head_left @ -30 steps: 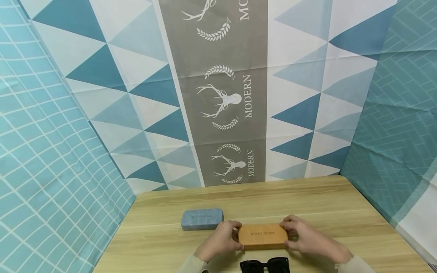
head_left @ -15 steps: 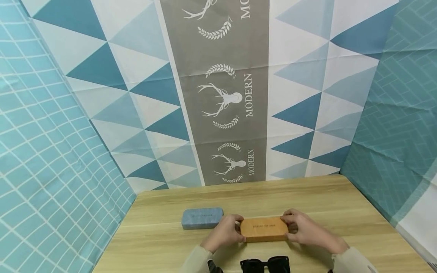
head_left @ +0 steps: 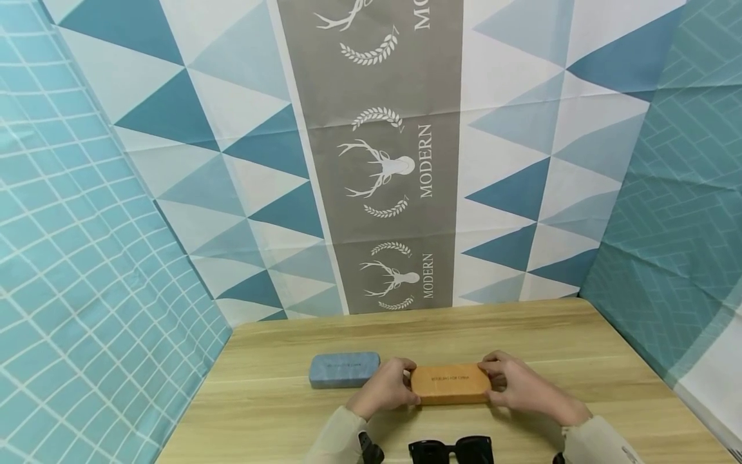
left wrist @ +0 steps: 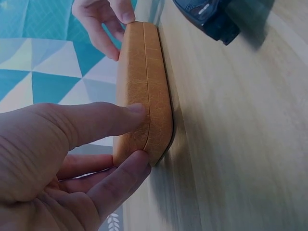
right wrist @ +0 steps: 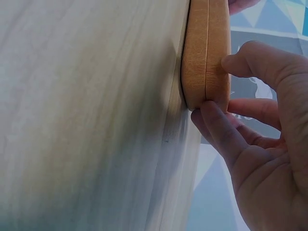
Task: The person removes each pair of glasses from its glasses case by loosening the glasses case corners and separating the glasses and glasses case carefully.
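An orange glasses case with its lid closed lies lengthwise between my two hands, label side up. My left hand pinches its left end. My right hand holds the right end. In the left wrist view, the left thumb and fingertips press on the end of the case beside its lid seam. The right wrist view has the right thumb on one edge and fingers at the rounded corner. Black sunglasses lie in front of the case, partly cut off by the frame's bottom.
A blue-grey glasses case lies on the wooden table, just left of and behind my left hand. Patterned cloth hangs behind the table, and more cloth covers both sides.
Both hands have moved the orange case away from the sunglasses, towards the back of the table. The blue-grey case and sunglasses stay where they were.
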`<state>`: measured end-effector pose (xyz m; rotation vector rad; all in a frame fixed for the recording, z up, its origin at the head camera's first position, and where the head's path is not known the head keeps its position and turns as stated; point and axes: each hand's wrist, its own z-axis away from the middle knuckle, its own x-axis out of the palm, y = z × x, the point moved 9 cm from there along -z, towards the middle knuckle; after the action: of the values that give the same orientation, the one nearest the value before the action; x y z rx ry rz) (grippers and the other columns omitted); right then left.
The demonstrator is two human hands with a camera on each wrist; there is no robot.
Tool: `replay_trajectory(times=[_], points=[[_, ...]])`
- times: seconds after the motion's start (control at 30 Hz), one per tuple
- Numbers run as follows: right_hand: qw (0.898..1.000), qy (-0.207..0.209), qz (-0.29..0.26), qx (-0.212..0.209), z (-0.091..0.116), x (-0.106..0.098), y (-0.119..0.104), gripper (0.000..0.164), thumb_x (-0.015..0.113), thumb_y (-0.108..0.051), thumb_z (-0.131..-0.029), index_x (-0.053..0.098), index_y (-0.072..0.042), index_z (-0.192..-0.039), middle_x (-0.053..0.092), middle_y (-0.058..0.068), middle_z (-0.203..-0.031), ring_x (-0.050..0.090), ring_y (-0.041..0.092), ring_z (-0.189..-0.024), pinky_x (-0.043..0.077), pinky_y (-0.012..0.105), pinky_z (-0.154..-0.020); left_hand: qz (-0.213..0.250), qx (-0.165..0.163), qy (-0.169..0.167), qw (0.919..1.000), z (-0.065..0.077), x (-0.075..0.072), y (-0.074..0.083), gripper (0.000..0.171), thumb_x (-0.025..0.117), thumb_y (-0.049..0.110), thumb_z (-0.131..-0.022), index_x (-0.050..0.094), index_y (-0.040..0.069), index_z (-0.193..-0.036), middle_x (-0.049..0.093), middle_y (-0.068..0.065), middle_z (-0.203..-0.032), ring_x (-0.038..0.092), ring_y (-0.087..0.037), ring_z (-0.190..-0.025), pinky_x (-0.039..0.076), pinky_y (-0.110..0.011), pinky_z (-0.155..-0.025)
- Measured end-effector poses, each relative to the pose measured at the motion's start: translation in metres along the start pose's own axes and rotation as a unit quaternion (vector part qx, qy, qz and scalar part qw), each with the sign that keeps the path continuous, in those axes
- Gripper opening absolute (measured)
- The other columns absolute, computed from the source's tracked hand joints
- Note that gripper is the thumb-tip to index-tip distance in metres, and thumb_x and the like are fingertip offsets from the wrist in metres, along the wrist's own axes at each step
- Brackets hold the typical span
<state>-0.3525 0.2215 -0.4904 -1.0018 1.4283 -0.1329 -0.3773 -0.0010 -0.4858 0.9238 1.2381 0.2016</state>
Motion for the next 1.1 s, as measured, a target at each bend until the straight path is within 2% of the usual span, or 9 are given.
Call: replay_trajectory(times=[0.6,0.9,1.1], points=[[1.000,-0.005,-0.008,0.002,-0.0003,-0.0014,0.0004,0.054,0.079,-0.011,-0.087,0.061,0.017,-0.129,0.057,0.022,-0.125,0.071,0.024,-0.099,0.061,0.029,-0.079,-0.009,0.011,0.001,0.9999,-0.0017,-0.0006,0.0029,0.065,0.091,0.001,-0.072,0.063,-0.009,-0.130,0.073,-0.015,-0.111,0.073,-0.017,-0.088,0.058,-0.025,-0.071],[1.000,0.000,-0.012,0.003,0.0000,-0.0021,0.0033,0.054,0.079,-0.011,-0.087,0.061,0.016,-0.130,0.057,0.022,-0.124,0.072,0.024,-0.098,0.061,0.028,-0.078,-0.013,0.008,0.002,0.9999,-0.0037,0.0007,0.0040,0.062,0.091,0.000,-0.072,0.064,-0.008,-0.128,0.073,-0.015,-0.109,0.072,-0.017,-0.088,0.058,-0.026,-0.072],[1.000,0.001,-0.029,0.009,-0.0010,-0.0025,0.0064,0.055,0.079,-0.011,-0.088,0.059,0.017,-0.131,0.056,0.022,-0.125,0.072,0.024,-0.098,0.061,0.028,-0.079,-0.028,0.012,0.005,0.9995,-0.0067,0.0004,0.0060,0.059,0.090,-0.001,-0.072,0.066,-0.008,-0.124,0.074,-0.014,-0.101,0.071,-0.017,-0.082,0.058,-0.027,-0.069]])
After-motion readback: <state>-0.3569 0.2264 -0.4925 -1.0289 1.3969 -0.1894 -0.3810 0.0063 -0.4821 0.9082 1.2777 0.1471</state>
